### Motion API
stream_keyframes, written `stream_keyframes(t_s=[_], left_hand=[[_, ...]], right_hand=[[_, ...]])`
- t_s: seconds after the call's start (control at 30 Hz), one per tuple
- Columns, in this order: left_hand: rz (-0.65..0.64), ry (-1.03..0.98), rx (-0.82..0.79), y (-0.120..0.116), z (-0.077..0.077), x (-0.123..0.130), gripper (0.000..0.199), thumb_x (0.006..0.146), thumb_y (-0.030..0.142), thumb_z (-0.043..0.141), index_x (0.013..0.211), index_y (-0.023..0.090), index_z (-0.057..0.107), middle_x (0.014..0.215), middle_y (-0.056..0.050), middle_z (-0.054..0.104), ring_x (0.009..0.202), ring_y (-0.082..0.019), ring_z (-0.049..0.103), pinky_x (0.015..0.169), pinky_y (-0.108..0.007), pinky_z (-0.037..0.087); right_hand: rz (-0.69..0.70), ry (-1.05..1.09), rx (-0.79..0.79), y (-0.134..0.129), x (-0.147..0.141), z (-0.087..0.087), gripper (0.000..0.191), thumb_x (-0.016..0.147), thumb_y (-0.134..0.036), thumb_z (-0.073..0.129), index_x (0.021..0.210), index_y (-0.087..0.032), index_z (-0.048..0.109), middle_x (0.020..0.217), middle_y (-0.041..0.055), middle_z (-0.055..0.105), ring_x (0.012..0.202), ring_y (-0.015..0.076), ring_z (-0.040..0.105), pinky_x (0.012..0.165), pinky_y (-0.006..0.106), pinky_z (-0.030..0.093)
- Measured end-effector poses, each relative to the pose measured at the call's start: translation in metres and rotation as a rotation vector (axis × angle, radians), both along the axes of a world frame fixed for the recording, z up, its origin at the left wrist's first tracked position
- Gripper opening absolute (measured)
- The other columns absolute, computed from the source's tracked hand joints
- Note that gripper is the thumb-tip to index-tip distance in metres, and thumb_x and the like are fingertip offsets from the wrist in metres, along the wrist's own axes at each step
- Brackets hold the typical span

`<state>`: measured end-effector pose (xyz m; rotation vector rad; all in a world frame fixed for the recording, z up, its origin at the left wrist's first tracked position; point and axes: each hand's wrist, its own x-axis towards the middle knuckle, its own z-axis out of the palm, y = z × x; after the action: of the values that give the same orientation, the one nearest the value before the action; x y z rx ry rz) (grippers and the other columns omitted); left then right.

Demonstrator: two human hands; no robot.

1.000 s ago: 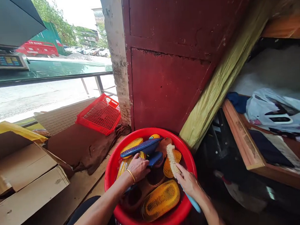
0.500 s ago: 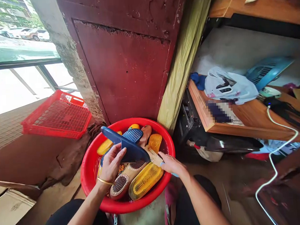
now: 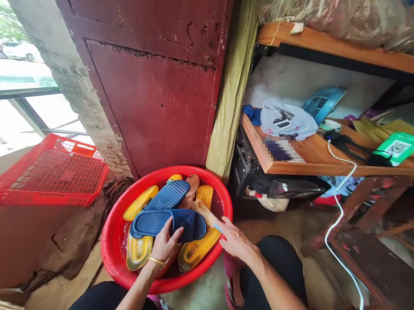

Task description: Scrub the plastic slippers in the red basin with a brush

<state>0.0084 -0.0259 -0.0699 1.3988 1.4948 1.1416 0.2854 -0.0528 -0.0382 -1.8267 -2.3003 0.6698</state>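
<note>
A red basin (image 3: 110, 259) holds several slippers and some water. My left hand (image 3: 167, 242) grips a dark blue slipper (image 3: 150, 223) by its strap, with the insole facing up. My right hand (image 3: 233, 236) is at the basin's right rim, its fingers closed round a wooden-handled brush (image 3: 206, 212); the bristles do not show. Behind the held slipper lies another blue slipper (image 3: 169, 194). Yellow slippers rest around them, one at the back left (image 3: 140, 202) and one sole-up at the front right (image 3: 199, 251). A brown shoe (image 3: 192, 190) sits at the back.
A red plastic crate (image 3: 63, 172) is at the left, above a brown cloth (image 3: 73, 238). A maroon door (image 3: 157, 107) stands behind the basin. To the right is a wooden shelf (image 3: 331, 168) with a bag, a blue fan and a hanging white cable (image 3: 336, 213).
The blue slipper in my left hand has turned from its side to insole up and lies lower over the basin. The view has shifted to the right.
</note>
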Motion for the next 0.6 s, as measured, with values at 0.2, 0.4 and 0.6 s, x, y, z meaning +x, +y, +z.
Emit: stream_keyframes(t_s=[0.2,0.4,0.6], left_hand=[[-0.158,0.287,0.006,0.013,-0.005,-0.006,0.029,0.085,0.050,0.052,0.074,0.025,0.059,0.071,-0.005,0.069,0.078,-0.027,0.069,0.076,-0.036,0.050],[-0.070,0.242,0.007,0.012,0.002,0.000,0.029,0.082,0.048,0.057,0.064,0.025,0.055,0.062,-0.004,0.066,0.069,-0.024,0.065,0.068,-0.032,0.047],[0.045,-0.074,-0.094,-0.001,0.010,0.010,0.038,0.074,0.057,0.072,0.070,0.021,0.062,0.068,-0.003,0.069,0.075,-0.023,0.065,0.068,-0.030,0.050]], right_hand=[[-0.099,-0.168,0.089,-0.032,-0.031,-0.015,0.067,0.095,-0.008,0.035,0.161,-0.023,0.031,0.157,0.0131,0.044,0.149,0.0280,0.032,0.112,0.038,0.040],[-0.008,-0.206,0.189,-0.016,-0.041,-0.024,0.062,0.100,-0.023,0.040,0.161,-0.019,0.030,0.141,0.0142,0.060,0.129,0.0279,0.055,0.106,0.038,0.047],[-0.072,-0.245,0.232,-0.013,-0.043,-0.049,0.057,0.099,-0.022,0.040,0.157,-0.021,0.040,0.140,0.0160,0.062,0.131,0.0318,0.056,0.105,0.044,0.048]])
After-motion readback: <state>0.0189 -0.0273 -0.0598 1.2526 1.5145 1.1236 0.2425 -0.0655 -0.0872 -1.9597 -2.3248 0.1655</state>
